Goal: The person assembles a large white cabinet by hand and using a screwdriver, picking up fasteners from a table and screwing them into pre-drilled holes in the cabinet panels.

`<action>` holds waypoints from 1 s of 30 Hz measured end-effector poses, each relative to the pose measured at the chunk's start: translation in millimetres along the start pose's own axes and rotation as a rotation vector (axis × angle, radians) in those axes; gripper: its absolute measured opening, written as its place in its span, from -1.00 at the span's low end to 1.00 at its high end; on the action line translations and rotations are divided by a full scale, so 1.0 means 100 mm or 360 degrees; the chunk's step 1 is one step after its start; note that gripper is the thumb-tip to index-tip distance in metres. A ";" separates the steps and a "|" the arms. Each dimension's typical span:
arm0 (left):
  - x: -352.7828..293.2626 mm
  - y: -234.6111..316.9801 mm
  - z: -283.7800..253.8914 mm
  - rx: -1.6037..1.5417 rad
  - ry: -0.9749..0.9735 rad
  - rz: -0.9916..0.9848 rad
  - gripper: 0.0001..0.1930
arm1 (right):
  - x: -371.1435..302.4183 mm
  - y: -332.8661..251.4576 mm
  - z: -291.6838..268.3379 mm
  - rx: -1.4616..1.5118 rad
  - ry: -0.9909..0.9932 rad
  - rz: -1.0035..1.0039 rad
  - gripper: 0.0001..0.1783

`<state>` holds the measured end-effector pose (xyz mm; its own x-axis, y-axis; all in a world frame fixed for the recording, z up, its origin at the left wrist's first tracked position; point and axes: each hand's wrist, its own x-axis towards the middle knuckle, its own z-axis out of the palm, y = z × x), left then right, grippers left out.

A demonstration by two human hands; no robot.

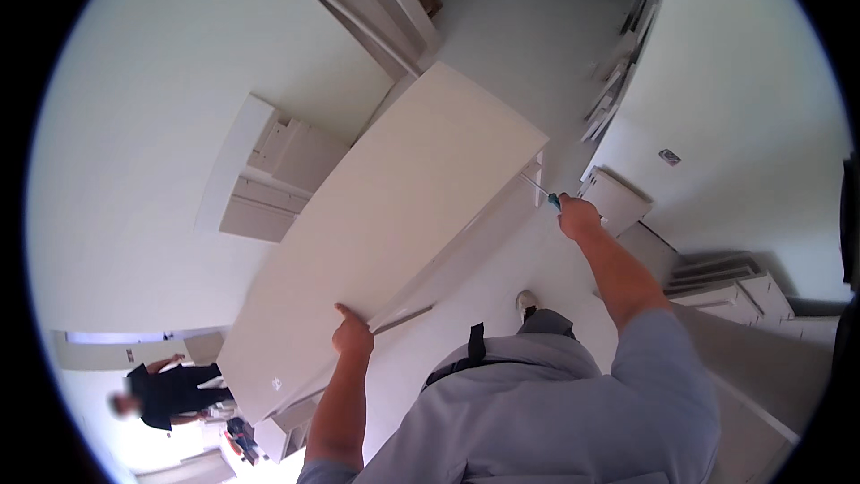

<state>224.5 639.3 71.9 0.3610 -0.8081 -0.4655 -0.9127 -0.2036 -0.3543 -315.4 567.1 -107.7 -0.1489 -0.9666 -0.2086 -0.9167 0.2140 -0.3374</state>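
Note:
A long pale board (394, 188) stretches diagonally in front of me, from lower left to upper right. My left hand (352, 333) holds its near long edge, with one digit stretched over the top face and the other fingers hidden below. Over at the right, my right hand (580, 215) is closed around the teal handle of a screwdriver (537, 186). The thin shaft points to the board's right end, just under its edge. A narrow white piece (539, 166) shows below that corner; whether the tip touches anything I cannot tell.
Flat cabinet parts (278, 170) lie beyond the board's far edge. Stacked panels (735, 291) stand at the right, and more pieces (618, 90) line the right wall. A person in dark clothes (175, 394) is at lower left. My shoe (528, 303) is on the pale floor.

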 end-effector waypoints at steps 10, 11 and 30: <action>0.26 -0.04 0.13 -0.0316 -0.0035 -0.0078 -0.08 | 0.03 0.04 -0.08 0.1786 -0.1428 0.0822 -0.85; 0.21 -0.04 0.14 -0.0396 -0.0022 -0.0072 -0.09 | -0.12 -0.16 0.11 0.1452 -0.1198 0.0603 -0.84; -3.66 -0.09 4.31 -0.1902 -0.0455 -0.0972 -0.51 | -1.14 -1.38 0.86 -0.0149 -0.0917 -0.0798 -0.73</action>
<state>182.7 1175.1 -104.4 0.6549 -0.3073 -0.6904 -0.1509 -0.9484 0.2790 -140.0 659.7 -116.5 0.4859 -0.7132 -0.5053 -0.8551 -0.2681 -0.4439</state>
